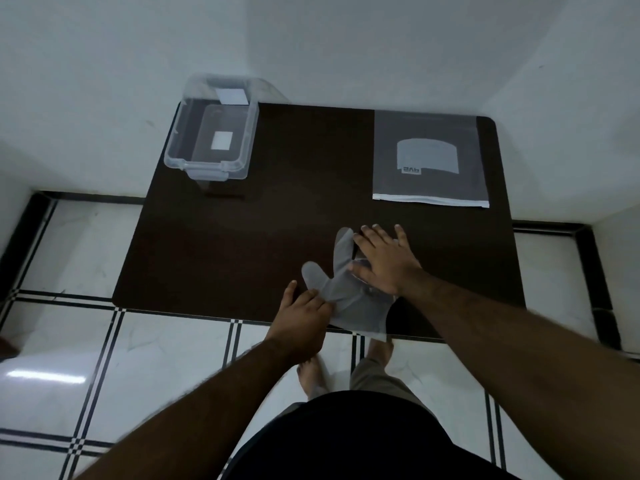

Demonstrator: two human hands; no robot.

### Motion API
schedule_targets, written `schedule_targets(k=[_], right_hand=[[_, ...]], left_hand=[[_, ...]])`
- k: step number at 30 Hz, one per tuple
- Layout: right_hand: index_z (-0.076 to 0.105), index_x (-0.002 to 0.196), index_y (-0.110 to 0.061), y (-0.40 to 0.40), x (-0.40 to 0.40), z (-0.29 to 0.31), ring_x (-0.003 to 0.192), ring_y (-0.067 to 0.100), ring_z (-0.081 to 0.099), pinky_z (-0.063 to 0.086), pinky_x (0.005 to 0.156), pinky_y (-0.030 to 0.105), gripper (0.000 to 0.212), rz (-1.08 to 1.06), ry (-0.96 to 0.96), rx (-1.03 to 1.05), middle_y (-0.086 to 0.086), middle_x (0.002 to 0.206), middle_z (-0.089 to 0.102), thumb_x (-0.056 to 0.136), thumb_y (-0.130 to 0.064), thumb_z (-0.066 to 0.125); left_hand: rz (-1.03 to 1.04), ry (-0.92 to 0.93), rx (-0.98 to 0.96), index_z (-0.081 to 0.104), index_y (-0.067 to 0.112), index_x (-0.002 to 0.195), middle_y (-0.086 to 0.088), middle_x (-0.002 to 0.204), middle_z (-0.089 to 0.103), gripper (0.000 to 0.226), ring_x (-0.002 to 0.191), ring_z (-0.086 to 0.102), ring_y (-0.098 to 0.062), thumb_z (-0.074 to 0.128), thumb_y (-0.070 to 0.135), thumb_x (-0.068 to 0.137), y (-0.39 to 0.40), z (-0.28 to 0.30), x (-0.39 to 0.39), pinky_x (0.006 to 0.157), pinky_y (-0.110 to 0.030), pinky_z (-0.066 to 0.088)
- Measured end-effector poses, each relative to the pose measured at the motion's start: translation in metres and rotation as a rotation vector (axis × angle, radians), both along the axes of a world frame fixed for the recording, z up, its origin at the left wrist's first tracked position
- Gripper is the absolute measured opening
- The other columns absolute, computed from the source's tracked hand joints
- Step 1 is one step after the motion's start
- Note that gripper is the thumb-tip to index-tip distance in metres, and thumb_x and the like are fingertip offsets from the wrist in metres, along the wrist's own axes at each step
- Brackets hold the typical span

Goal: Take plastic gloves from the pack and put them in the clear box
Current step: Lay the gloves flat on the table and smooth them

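Note:
A thin clear plastic glove (pixel 349 292) lies flat near the front edge of the dark table (pixel 242 244), its cuff hanging a little over the edge. My left hand (pixel 303 315) pinches the glove's lower left side by the thumb part. My right hand (pixel 384 259) lies flat on the glove's fingers with its own fingers spread. The glove pack (pixel 429 161), a flat grey pouch with a white zip strip, rests at the table's back right. The clear box (pixel 213 133) stands open at the back left corner, with white labels showing through it.
White walls close in behind and to both sides of the table. The floor is white tile with black lines. My bare feet (pixel 311 372) and trouser legs stand just under the table's front edge.

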State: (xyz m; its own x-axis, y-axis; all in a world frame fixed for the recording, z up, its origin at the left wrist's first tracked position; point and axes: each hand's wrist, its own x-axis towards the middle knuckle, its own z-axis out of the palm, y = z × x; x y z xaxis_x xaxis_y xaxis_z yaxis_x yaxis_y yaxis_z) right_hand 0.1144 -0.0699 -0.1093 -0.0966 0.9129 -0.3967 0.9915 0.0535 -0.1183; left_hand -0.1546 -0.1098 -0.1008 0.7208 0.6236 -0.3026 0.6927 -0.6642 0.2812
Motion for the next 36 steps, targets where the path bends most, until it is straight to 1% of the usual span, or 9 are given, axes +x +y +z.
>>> schedule_targets(k=[5, 9, 11, 13, 18, 24, 27, 30, 36], right_hand=[[0.018, 0.171, -0.019, -0.007, 0.007, -0.001, 0.167, 0.029, 0.006, -0.002, 0.13, 0.063, 0.104, -0.19, -0.054, 0.017, 0.009, 0.18, 0.013, 0.094, -0.087, 0.021], [0.046, 0.157, -0.022, -0.014, 0.008, 0.002, 0.156, 0.033, 0.034, 0.021, 0.129, 0.062, 0.098, -0.336, -0.087, 0.121, 0.01, 0.166, 0.042, 0.09, -0.091, 0.032], [0.054, 0.149, -0.026, -0.016, 0.01, 0.002, 0.153, 0.034, 0.035, 0.023, 0.127, 0.062, 0.094, -0.38, -0.074, 0.128, 0.01, 0.163, 0.044, 0.087, -0.093, 0.034], [0.049, 0.155, -0.03, -0.014, 0.012, 0.001, 0.16, 0.036, 0.023, 0.016, 0.129, 0.063, 0.097, -0.387, -0.037, 0.085, 0.01, 0.17, 0.035, 0.085, -0.095, 0.035], [0.019, 0.169, -0.041, 0.003, 0.019, -0.004, 0.165, 0.037, -0.009, 0.0, 0.128, 0.068, 0.099, -0.298, 0.045, -0.042, 0.007, 0.181, 0.002, 0.087, -0.095, 0.031], [0.015, 0.171, -0.037, 0.023, 0.021, 0.001, 0.166, 0.035, -0.01, -0.001, 0.128, 0.068, 0.104, -0.283, 0.068, -0.033, 0.006, 0.182, 0.001, 0.087, -0.094, 0.036], [0.006, 0.173, -0.026, 0.011, 0.023, 0.0, 0.166, 0.031, -0.011, -0.004, 0.129, 0.065, 0.114, -0.235, 0.05, -0.01, 0.005, 0.182, -0.003, 0.087, -0.094, 0.038], [-0.003, 0.173, -0.024, -0.015, 0.03, -0.012, 0.165, 0.029, -0.016, -0.009, 0.127, 0.065, 0.117, -0.162, 0.001, -0.044, 0.004, 0.181, -0.012, 0.086, -0.097, 0.03], [-0.006, 0.172, -0.026, -0.057, 0.035, -0.022, 0.164, 0.031, -0.019, -0.016, 0.123, 0.065, 0.114, -0.27, -0.035, -0.097, 0.005, 0.18, -0.015, 0.087, -0.098, 0.019]], left_hand=[[-0.045, -0.003, -0.002, 0.044, 0.023, 0.161, -0.003, 0.171, 0.042, 0.053, 0.162, 0.03, -0.027, 0.047, 0.042, 0.111, 0.003, -0.009, 0.007, 0.132, -0.065, 0.009], [0.0, 0.019, -0.041, 0.034, 0.024, 0.166, -0.003, 0.177, 0.03, 0.061, 0.166, 0.02, -0.025, 0.043, 0.049, 0.111, 0.001, -0.011, 0.012, 0.133, -0.063, 0.004], [0.026, 0.022, -0.043, 0.034, 0.024, 0.167, -0.003, 0.176, 0.031, 0.061, 0.166, 0.02, -0.025, 0.042, 0.049, 0.111, 0.0, -0.011, 0.012, 0.133, -0.062, 0.002], [0.026, 0.037, -0.044, 0.036, 0.024, 0.166, -0.003, 0.176, 0.032, 0.06, 0.166, 0.02, -0.024, 0.041, 0.049, 0.111, 0.0, -0.013, 0.011, 0.133, -0.062, 0.001], [0.04, 0.076, -0.053, 0.034, 0.027, 0.167, -0.001, 0.178, 0.026, 0.062, 0.167, 0.014, -0.023, 0.043, 0.052, 0.11, 0.001, -0.015, 0.008, 0.132, -0.065, 0.002], [0.037, 0.08, -0.059, 0.017, 0.03, 0.172, 0.001, 0.182, 0.006, 0.071, 0.168, -0.002, -0.02, 0.04, 0.055, 0.11, 0.008, -0.015, 0.01, 0.131, -0.065, -0.004], [-0.014, 0.105, -0.076, 0.018, 0.031, 0.172, 0.0, 0.182, 0.01, 0.07, 0.167, -0.003, -0.02, 0.033, 0.06, 0.109, 0.011, -0.017, 0.011, 0.13, -0.066, -0.009], [0.014, 0.094, -0.095, 0.021, 0.029, 0.171, 0.0, 0.181, 0.015, 0.071, 0.168, 0.002, -0.02, 0.032, 0.062, 0.109, 0.016, -0.012, 0.017, 0.13, -0.064, -0.011], [0.079, 0.103, -0.083, 0.002, 0.023, 0.173, 0.0, 0.182, -0.005, 0.078, 0.167, -0.009, -0.019, 0.031, 0.059, 0.11, 0.066, 0.004, 0.056, 0.13, -0.067, -0.01]])
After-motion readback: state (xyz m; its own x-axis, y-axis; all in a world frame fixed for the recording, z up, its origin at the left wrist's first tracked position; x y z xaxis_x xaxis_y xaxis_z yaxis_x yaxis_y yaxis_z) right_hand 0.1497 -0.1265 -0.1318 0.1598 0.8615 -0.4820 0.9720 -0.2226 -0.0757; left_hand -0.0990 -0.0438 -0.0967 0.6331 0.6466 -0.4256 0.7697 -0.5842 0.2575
